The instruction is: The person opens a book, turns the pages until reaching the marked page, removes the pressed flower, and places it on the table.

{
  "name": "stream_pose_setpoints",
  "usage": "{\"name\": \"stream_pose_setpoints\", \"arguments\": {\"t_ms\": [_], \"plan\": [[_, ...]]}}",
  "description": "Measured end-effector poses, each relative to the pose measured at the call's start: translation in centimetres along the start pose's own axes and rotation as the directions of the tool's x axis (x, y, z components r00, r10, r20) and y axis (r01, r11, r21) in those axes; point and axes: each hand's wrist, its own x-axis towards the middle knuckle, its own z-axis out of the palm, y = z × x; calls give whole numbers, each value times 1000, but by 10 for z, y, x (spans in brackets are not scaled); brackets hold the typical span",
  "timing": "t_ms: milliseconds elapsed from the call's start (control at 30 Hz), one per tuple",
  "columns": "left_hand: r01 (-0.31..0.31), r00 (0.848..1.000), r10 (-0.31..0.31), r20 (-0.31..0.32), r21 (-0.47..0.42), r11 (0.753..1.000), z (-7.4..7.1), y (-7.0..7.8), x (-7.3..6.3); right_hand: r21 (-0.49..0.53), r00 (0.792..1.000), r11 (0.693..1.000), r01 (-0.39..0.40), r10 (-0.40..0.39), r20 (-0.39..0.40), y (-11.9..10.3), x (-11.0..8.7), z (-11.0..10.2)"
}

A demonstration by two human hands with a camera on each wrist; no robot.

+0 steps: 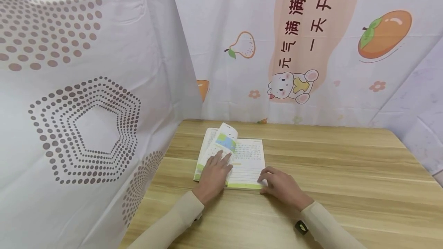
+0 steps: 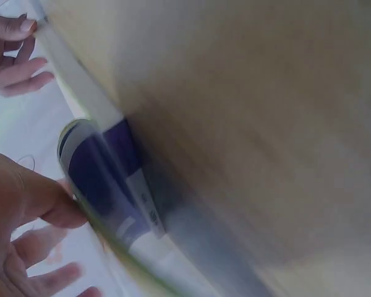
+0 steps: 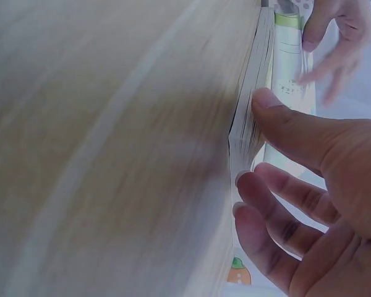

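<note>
An open book [image 1: 247,170] with printed text, ruled lines and a green lower border lies on the table. One leaf [image 1: 225,141] stands raised and curved over its left half. My left hand [image 1: 214,174] presses against this leaf with extended, slightly spread fingers. At the book's lower right corner, my right hand [image 1: 282,187] holds the edges. In the right wrist view its thumb [image 3: 272,102] touches one edge of the page block, and the curved fingers meet the adjoining edge. The left wrist view shows the book's purple and white spine [image 2: 127,151] beside the left thumb.
The wood-grain table [image 1: 328,160] extends to the right of the book. A white curtain with dot patterns [image 1: 86,126] hangs along the left side. Behind the table is a printed fruit curtain [image 1: 235,91]. A dark wrist device [image 1: 301,227] sits under the right sleeve.
</note>
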Motion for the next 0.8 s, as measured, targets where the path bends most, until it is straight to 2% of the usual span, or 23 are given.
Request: {"name": "stream_pose_setpoints", "arguments": {"t_ms": [100, 267, 433, 567, 800], "plan": [[-23, 1000, 23, 12, -10, 1000, 2, 2, -2, 9, 1000, 1000, 3, -3, -3, -1, -1, -2], [-23, 998, 23, -60, -7, 1000, 8, 3, -4, -8, 996, 998, 62, -63, -64, -1, -1, -4], [-85, 990, 79, -114, -46, 995, 14, 2, -5, -57, 989, 994, 97, -102, -104, 1, 0, -3], [-114, 989, 104, -109, -88, 990, 16, 2, -6, -75, 992, 995, 71, -78, -103, 1, 0, -2], [-89, 994, 84, -70, -76, 993, 16, 5, -7, -94, 989, 994, 60, -72, -127, 1, -1, -2]]}}
